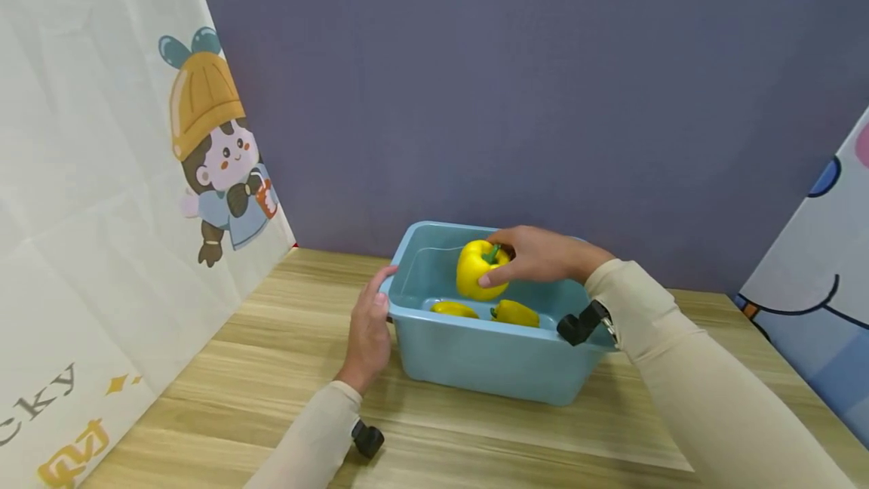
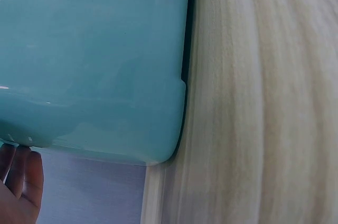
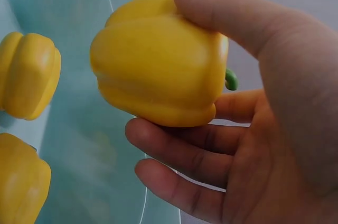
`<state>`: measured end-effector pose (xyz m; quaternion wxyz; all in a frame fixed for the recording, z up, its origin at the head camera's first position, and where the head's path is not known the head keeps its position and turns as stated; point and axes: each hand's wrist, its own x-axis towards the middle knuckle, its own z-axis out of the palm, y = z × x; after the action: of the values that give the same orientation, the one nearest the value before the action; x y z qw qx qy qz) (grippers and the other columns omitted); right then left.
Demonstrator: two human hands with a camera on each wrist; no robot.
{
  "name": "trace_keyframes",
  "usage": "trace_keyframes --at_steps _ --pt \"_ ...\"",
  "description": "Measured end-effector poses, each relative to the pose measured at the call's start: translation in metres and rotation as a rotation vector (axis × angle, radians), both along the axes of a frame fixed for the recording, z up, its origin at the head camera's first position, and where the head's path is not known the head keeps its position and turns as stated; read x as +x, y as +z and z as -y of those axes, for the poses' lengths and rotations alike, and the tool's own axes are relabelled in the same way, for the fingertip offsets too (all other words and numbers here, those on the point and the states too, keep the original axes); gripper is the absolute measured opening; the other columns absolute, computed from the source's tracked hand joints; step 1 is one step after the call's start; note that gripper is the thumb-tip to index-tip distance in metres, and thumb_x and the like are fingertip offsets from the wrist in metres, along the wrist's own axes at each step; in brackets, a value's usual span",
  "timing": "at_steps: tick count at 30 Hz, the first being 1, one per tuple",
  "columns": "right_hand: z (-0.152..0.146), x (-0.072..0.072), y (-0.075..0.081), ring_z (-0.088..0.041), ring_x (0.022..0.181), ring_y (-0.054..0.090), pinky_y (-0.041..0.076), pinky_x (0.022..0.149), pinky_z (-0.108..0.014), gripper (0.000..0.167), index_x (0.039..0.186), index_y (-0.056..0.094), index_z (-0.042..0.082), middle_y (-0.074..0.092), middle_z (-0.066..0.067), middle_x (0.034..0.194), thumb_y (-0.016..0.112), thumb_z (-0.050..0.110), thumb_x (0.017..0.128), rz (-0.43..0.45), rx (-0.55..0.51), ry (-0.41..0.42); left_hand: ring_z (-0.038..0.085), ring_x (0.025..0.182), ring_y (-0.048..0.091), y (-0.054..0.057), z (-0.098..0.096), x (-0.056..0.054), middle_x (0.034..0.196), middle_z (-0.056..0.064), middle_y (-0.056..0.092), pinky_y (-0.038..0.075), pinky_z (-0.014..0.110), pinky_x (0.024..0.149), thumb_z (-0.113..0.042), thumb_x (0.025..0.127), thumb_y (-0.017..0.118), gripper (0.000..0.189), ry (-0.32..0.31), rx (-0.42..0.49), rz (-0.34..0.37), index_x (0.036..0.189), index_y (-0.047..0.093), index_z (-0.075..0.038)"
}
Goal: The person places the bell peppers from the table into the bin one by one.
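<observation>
My right hand (image 1: 543, 253) holds a yellow bell pepper (image 1: 473, 274) between thumb and fingers, within the blue plastic bin (image 1: 489, 357). Its green stem points toward the palm in the right wrist view, where the thumb (image 3: 222, 12) lies across one side and fingers support the other. Two more yellow peppers, one at the left (image 1: 453, 309) and one at the right (image 1: 516, 313), lie on the bin's floor, partly hidden by the near wall. At the bin's left end, my left hand (image 1: 370, 330) grips the rim; its fingertips meet the bin's edge in the left wrist view.
The bin stands on a wood-grain table (image 1: 271, 398). A grey-purple panel (image 1: 516, 96) rises behind it. A white sheet with a cartoon figure (image 1: 224, 149) borders the left, and another printed sheet (image 1: 808, 308) borders the right.
</observation>
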<state>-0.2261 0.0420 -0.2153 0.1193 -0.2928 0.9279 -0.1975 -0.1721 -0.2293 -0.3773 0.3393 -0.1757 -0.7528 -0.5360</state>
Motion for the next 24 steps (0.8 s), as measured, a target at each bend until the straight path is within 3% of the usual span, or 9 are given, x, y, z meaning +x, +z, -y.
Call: trace_keyframes --at_steps 13,18,20,24 --pt "0.005 -0.005 0.000 -0.021 0.093 0.056 0.047 0.084 -0.039 0.065 0.124 0.061 0.014 0.063 0.000 0.103 0.073 0.061 0.080 -0.001 0.006 -0.023 0.028 0.110 0.053 0.000 0.001 0.000 0.139 0.010 0.055 0.046 0.050 0.084 -0.037 0.104 0.026 0.053 -0.004 0.005 0.017 0.143 0.053 -0.016" --pt "0.005 -0.008 0.001 -0.023 0.097 0.056 0.047 0.088 -0.041 0.075 0.135 0.055 0.010 0.063 -0.003 0.109 0.073 0.060 0.081 -0.012 0.014 -0.041 0.027 0.107 0.054 -0.002 0.001 0.000 0.138 0.009 0.056 0.047 0.046 0.079 -0.035 0.104 0.026 0.051 -0.009 0.008 0.017 0.143 0.053 -0.016" --pt "0.005 -0.009 0.002 -0.023 0.102 0.057 0.049 0.091 -0.043 0.079 0.140 0.052 0.010 0.063 -0.004 0.116 0.071 0.061 0.083 -0.012 0.014 -0.051 0.027 0.109 0.053 -0.001 0.001 0.000 0.138 0.009 0.056 0.047 0.048 0.082 -0.036 0.104 0.026 0.052 -0.006 0.009 0.017 0.143 0.053 -0.016" --pt "0.002 -0.012 0.003 -0.022 0.105 0.062 0.052 0.091 -0.045 0.073 0.145 0.049 0.014 0.063 -0.005 0.125 0.066 0.057 0.089 0.029 -0.042 -0.061 0.027 0.112 0.053 0.000 0.000 0.000 0.138 0.009 0.056 0.046 0.051 0.085 -0.037 0.103 0.026 0.053 -0.005 0.010 0.020 0.143 0.053 -0.016"
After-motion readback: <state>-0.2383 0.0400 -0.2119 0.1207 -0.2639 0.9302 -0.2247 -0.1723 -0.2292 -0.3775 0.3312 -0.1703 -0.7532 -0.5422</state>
